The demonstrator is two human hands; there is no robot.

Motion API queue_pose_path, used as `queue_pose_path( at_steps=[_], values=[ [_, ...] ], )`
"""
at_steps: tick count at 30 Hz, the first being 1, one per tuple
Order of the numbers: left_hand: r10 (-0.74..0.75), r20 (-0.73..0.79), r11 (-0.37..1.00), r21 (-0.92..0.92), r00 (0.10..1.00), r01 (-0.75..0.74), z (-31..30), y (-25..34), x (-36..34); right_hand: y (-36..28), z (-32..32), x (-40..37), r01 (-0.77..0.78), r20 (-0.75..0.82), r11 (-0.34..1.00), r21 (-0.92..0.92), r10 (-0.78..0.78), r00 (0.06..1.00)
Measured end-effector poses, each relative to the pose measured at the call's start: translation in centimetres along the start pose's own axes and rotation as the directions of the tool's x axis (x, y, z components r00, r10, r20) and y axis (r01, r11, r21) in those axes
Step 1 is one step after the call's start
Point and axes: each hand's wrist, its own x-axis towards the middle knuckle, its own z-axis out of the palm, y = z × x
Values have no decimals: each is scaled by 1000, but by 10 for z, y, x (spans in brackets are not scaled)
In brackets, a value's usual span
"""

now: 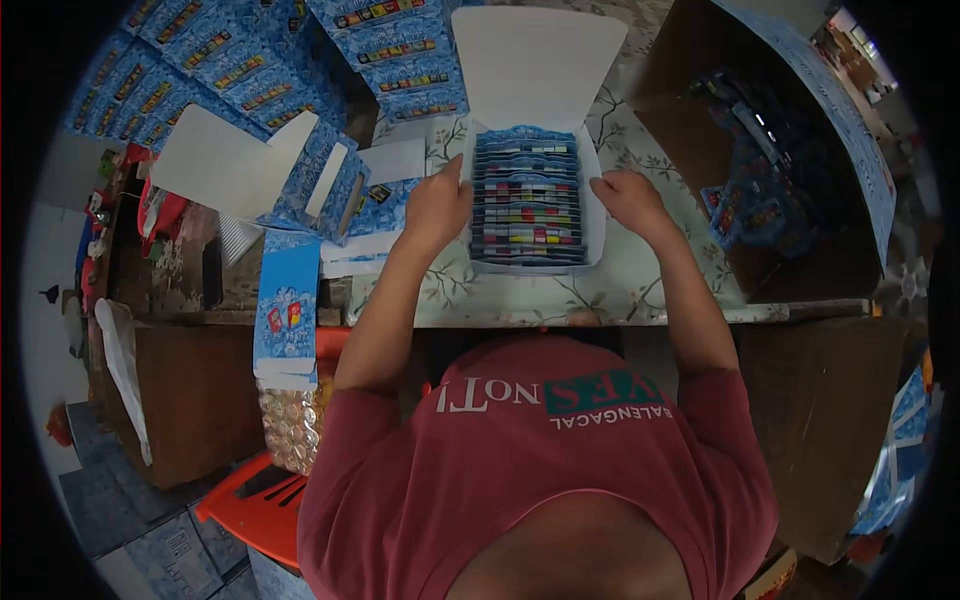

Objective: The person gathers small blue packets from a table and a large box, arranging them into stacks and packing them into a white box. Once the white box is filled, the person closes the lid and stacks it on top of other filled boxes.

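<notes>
An open white box (594,230) stands on the flowered tablecloth, its lid raised at the back. A tight row of flat blue packets (527,195) with coloured labels fills it. My left hand (438,207) is at the box's left side, fingers curled and thumb pointing up along the wall. My right hand (630,203) is at the right side, its fingers closed at the upper edge. Both hands seem to hold the box walls between them; the fingertips are partly hidden.
Stacked blue printed boxes (400,60) rise at the back left. An opened blue carton (310,180) and flat cartons (287,310) lie on the left. A large cardboard box (680,100) with more blue packets (765,170) stands on the right.
</notes>
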Motion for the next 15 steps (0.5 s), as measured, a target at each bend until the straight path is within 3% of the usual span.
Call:
queue_pose_path(
  at_steps=[2, 3, 5, 6, 8, 9, 11, 15],
  values=[
    [31, 21, 999, -19, 999, -30, 6, -11, 7, -14, -8, 10, -73, 35, 942, -326, 89, 995],
    [37, 10, 999, -18, 999, -37, 3, -8, 12, -23, -13, 18, -67, 26, 942, -329, 81, 996],
    [-97, 44, 993, -62, 994, 100, 2, 1, 4, -38, -8, 24, 119, -133, 945, -305, -166, 977],
    [-101, 52, 993, -61, 994, 104, 4, 1, 3, -39, 2, 33, 115, -129, 946, -302, -160, 979],
    [-67, 0, 995, -70, 998, 67, 9, 0, 4, -32, 27, 65, 450, -146, 832, -324, -514, 845],
    [-68, -6, 996, -65, 998, 67, 11, -2, 4, -25, 36, 78, 456, -149, 830, -322, -520, 841],
    [-30, -74, 997, -78, 997, 24, 16, -10, 2, -15, 48, 98, 431, 62, 740, -517, -470, 880],
    [-63, -101, 993, -109, 993, 52, 14, -16, -2, -15, 47, 105, 370, 6, 818, -441, -410, 912]
  ],
)
